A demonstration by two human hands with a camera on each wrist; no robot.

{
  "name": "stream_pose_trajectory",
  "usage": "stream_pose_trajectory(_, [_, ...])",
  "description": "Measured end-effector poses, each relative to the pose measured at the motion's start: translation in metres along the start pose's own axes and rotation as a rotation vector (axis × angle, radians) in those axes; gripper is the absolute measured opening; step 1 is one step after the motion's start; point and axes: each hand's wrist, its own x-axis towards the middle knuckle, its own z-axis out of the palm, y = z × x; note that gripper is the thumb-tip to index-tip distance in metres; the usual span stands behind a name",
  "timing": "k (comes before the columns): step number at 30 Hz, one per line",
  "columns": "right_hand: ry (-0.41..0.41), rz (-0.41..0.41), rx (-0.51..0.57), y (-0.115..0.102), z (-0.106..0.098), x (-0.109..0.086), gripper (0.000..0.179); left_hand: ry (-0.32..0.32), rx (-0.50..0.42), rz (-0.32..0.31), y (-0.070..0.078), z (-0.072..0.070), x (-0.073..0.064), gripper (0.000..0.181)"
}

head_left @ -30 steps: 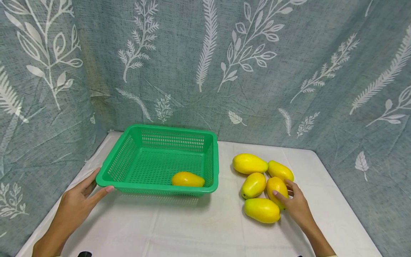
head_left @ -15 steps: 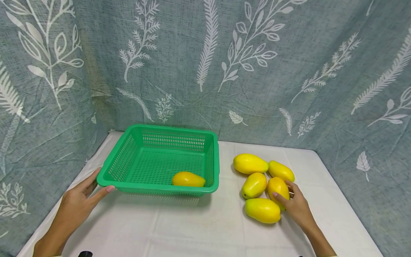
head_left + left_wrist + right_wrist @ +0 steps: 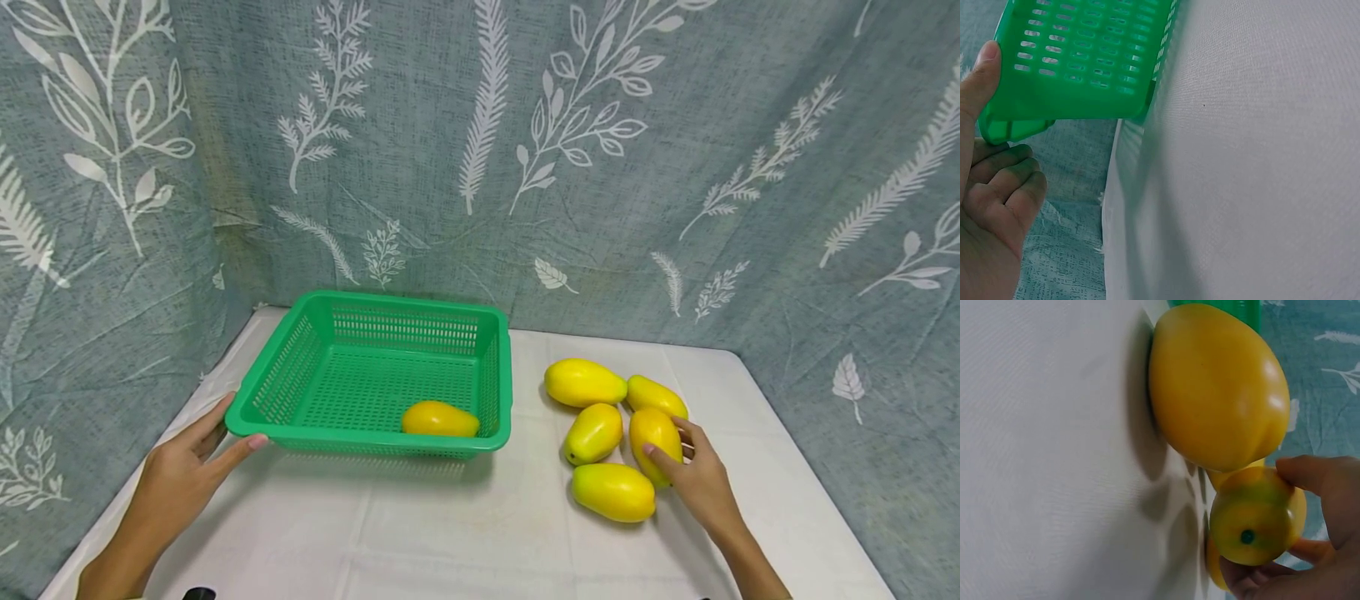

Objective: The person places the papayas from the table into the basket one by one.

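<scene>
In the head view, a green plastic basket (image 3: pixel 397 440) stands at the left of the table with one yellow mango (image 3: pixel 440 419) in its near right corner. My left hand (image 3: pixel 180 475) grips the basket's near left corner, thumb on the rim; the left wrist view shows the fingers (image 3: pixel 1013 178) curled by the rim's edge. At the right, my right hand (image 3: pixel 701 475) holds a yellow mango (image 3: pixel 654 437) between thumb and fingers. Its greenish end with a dark spot faces the right wrist camera. Around it lie a front mango (image 3: pixel 613 492) and several others.
Left of the held mango is a greenish-yellow mango (image 3: pixel 593 433); behind are a larger mango (image 3: pixel 583 382) and a smaller mango (image 3: pixel 656 397). White cloth (image 3: pixel 420 533) covers the table. A patterned curtain (image 3: pixel 450 167) encloses the back and sides.
My right hand and the mango it holds have shifted slightly right, widening the gap to the mango on its left. The left hand and the basket look still.
</scene>
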Motion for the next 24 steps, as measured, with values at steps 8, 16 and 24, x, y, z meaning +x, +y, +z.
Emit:
stream_pose_trajectory(8, [0.024,-0.011,0.036,-0.013,-0.004,-0.003,0.095,0.008,-0.001,-0.001,0.0,-0.001,-0.001,0.083])
stream_pose_trajectory(16, [0.038,-0.033,0.043,-0.025,-0.005,-0.003,0.094,-0.009,-0.007,-0.018,0.001,-0.001,-0.001,0.084])
stream_pose_trajectory(24, [0.043,-0.086,0.073,-0.035,-0.005,-0.006,0.089,0.001,-0.003,-0.002,0.002,-0.001,0.0,0.083])
